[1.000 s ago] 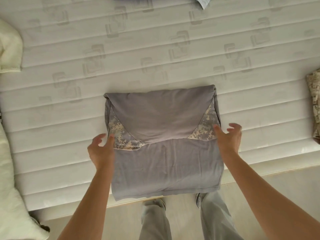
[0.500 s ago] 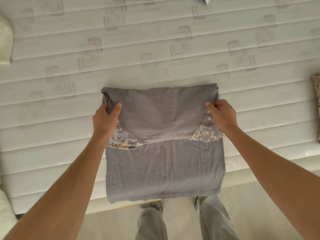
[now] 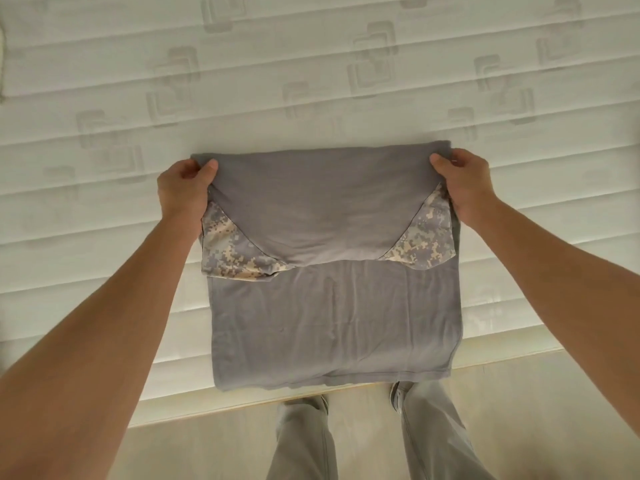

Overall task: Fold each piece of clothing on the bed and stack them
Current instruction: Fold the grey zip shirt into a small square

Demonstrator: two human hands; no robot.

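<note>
A grey shirt (image 3: pixel 332 306) with pixel-camouflage sleeves lies partly folded on the white mattress (image 3: pixel 311 81), its top part turned down over the body. Its lower hem hangs slightly over the bed's near edge. My left hand (image 3: pixel 183 192) grips the far left corner of the fold, thumb on top. My right hand (image 3: pixel 465 185) grips the far right corner the same way. Camouflage sleeve patches show below each hand.
The quilted mattress stretches away behind the shirt. The bed's near edge (image 3: pixel 242 407) runs across the lower frame, with pale floor (image 3: pixel 207 452) and my legs in grey trousers (image 3: pixel 433 438) below it. A sliver of pale cloth (image 3: pixel 2 46) shows at the far left edge.
Both hands moved from the shirt's sides up to its far corners and took hold of them. The view shifted closer, so the side garments left the frame.
</note>
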